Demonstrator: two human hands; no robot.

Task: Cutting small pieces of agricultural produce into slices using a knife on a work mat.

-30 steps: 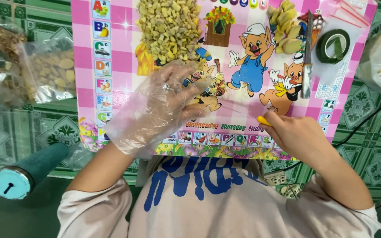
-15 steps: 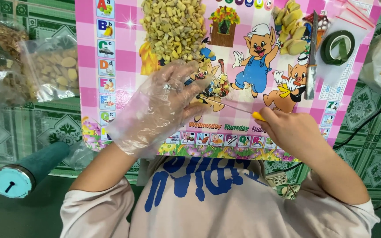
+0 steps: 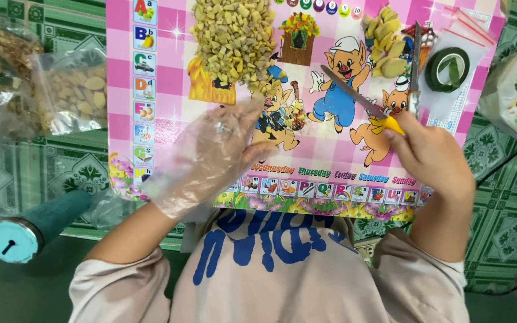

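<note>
Right hand (image 3: 432,157) gripping knife (image 3: 360,100), blade raised | gloved left hand (image 3: 210,158) spread flat, empty, on mat (image 3: 169,90) | risk: blade may nick nearby fingers.

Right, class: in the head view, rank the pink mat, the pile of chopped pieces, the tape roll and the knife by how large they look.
1. Pink mat, by far the largest.
2. Pile of chopped pieces.
3. Knife and tape roll: look alike overall, the knife longer but thin, so unranked.
</note>
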